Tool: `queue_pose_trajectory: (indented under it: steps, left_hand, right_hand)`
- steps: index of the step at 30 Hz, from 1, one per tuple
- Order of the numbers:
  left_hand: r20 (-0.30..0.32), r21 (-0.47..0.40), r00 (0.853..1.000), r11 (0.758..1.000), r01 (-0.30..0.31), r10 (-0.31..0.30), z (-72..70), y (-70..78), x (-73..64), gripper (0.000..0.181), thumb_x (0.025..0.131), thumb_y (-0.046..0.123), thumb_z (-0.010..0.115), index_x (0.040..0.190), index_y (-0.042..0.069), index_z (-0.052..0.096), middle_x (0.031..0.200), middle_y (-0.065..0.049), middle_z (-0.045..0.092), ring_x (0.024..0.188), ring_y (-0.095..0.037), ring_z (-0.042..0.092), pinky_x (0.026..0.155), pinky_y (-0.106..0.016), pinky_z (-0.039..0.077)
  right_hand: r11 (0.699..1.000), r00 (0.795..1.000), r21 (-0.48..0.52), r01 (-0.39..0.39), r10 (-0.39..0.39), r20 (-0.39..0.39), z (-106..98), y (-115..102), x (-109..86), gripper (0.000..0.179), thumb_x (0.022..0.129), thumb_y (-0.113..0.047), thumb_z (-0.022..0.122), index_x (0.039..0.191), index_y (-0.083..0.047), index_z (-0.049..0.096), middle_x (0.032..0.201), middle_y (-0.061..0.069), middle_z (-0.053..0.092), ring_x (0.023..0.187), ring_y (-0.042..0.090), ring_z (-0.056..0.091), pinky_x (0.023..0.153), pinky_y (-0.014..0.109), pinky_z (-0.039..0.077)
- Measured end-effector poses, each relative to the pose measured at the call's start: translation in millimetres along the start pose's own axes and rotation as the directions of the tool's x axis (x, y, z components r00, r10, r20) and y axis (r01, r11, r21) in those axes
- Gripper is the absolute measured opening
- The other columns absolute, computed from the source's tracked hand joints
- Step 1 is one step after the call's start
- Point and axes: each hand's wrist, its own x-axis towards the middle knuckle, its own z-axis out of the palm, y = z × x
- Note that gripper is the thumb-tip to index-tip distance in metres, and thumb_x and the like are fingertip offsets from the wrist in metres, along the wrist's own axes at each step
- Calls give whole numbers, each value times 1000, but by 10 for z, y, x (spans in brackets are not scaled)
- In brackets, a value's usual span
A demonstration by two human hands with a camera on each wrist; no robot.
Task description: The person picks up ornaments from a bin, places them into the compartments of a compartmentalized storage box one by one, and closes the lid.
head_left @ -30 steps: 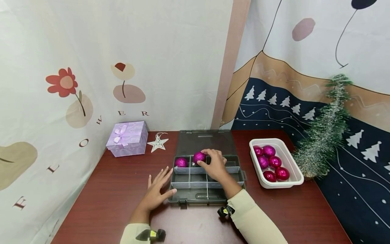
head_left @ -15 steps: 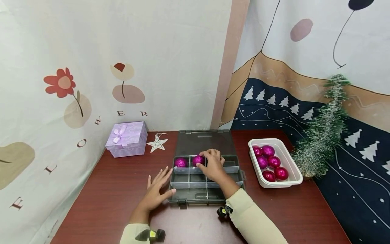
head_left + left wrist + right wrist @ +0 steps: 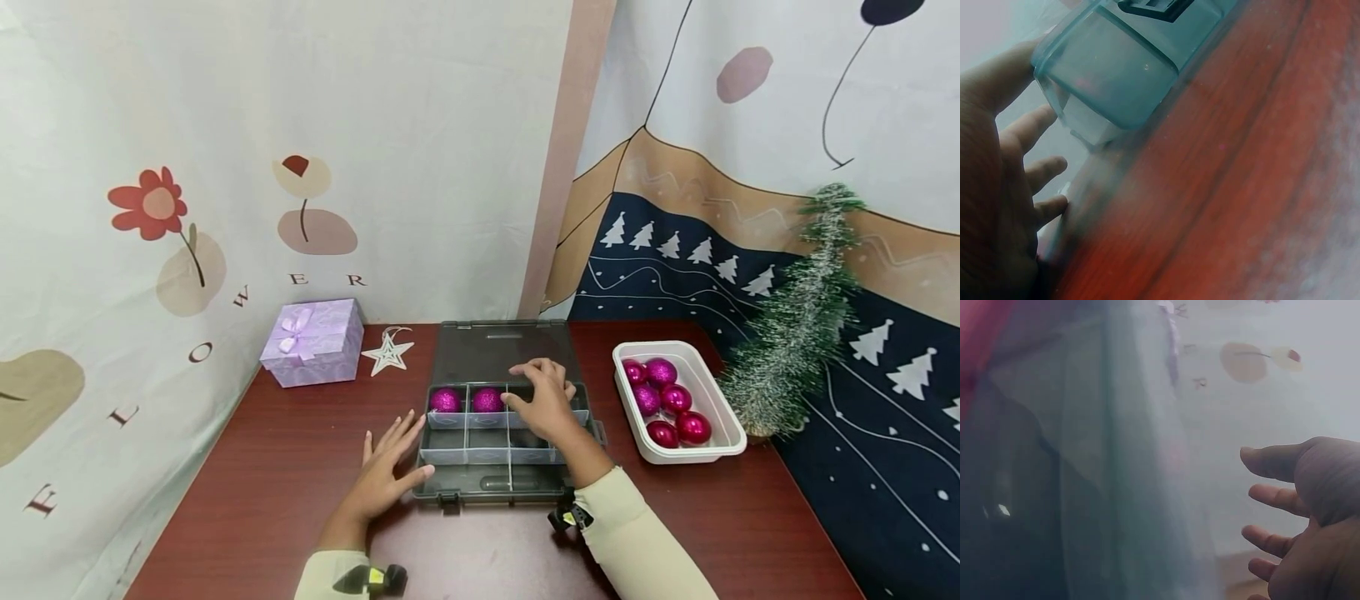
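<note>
My right hand (image 3: 546, 402) hovers over the back right of a dark, see-through divided box (image 3: 450, 482), its fingers parted and holding nothing. Two glittery magenta baubles lie in the back row: the left bauble (image 3: 446, 401) in the corner compartment, the second bauble (image 3: 487, 400) in the one beside it, just left of my thumb. My left hand (image 3: 386, 475) has its fingers spread, with thumb and fingertips at the box's left side. In the left wrist view the thumb meets the box wall (image 3: 1110, 69). The right wrist view shows the right hand (image 3: 1310, 512) with its fingers apart.
A white tub (image 3: 718, 451) with several magenta baubles stands on the right, before a small tinsel tree (image 3: 798, 333). The box's lid (image 3: 506, 348) lies folded back. Behind on the left are a lilac gift box (image 3: 318, 342) and a white star ornament (image 3: 388, 353).
My right hand lowered a glittery bauble into the second back compartment, let it go and drew away to the right. The left hand stayed in place.
</note>
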Motion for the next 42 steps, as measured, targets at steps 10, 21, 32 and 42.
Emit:
queue_pose_trajectory:
  steps: [10,21,32,42]
  left_hand:
    - [-21,-13,1000,1000,-16,16,-2,4,-8,83,94,43,78,167,17,47,174,-24,41,159,-60,34,117,-93,-4]
    - [-3,18,1000,1000,3,-3,4,-11,8,85,93,44,79,167,16,47,174,-23,40,159,-59,33,118,-93,-2]
    - [7,13,1000,1000,1,-1,16,-27,16,85,93,45,78,167,16,47,175,-23,40,159,-60,34,118,-93,-3]
    - [-3,20,1000,1000,-1,1,13,-20,5,85,93,44,79,167,16,47,174,-23,40,159,-60,34,118,-93,-2]
  right_hand:
    - [1000,995,-2,-4,3,-103,-401,201,18,42,97,-22,84,135,-10,72,145,22,56,151,46,35,112,74,25]
    - [1000,990,21,-6,9,-142,-791,435,-18,46,98,-18,82,140,-4,69,151,26,52,149,47,36,119,75,25]
    - [999,986,-14,-34,32,-161,-1210,747,-81,48,101,-19,78,144,-2,65,155,29,50,145,49,39,119,73,39]
    - [999,985,-14,-44,41,-165,-1485,982,-153,48,102,-16,76,145,2,63,151,32,48,142,52,41,114,73,48]
